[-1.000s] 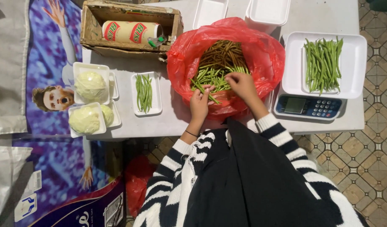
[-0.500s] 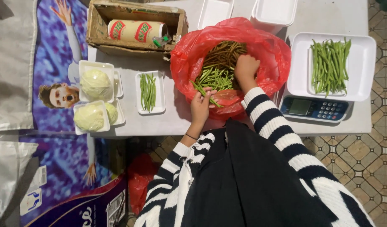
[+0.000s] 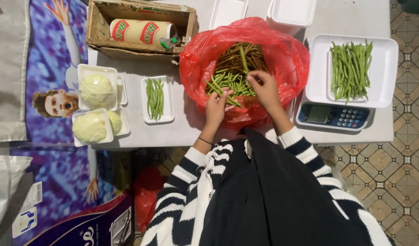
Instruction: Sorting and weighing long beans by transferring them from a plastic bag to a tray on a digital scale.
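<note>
Presently the left hand [image 3: 217, 105] is gripping a few light, stiff green beans [image 3: 227, 82] mid-length, while the right hand [image 3: 264, 87] is pinching one.

Left hand [image 3: 217, 105] and right hand [image 3: 264, 88] pinch close together.

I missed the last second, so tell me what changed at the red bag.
The right hand drew back from deep in the red bag, now pinching one green bean. The left hand stayed at the near rim, gripping its beans. The trays and scale are unchanged.
</note>
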